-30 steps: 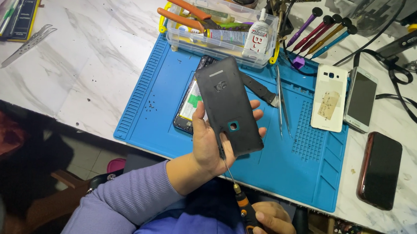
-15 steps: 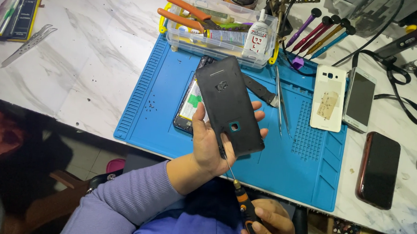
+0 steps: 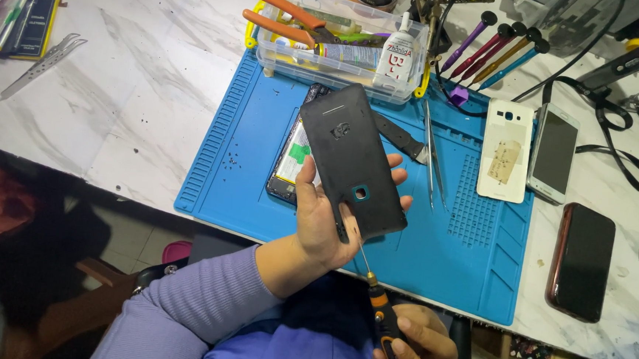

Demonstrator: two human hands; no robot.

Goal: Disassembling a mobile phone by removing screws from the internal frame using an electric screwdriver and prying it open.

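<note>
My left hand grips a black phone by its lower end, back side up, tilted over the blue work mat. A small square opening shows in the phone's back. My right hand holds an orange and black precision screwdriver near the bottom edge of the view. Its thin tip touches the phone's lower edge beside my left palm. Under the held phone an opened phone with a green label lies on the mat.
A clear plastic box with orange pliers and a glue bottle sits at the mat's far edge. Tweezers, a white back cover, a white phone and a dark phone lie to the right. Coloured screwdrivers and cables lie beyond.
</note>
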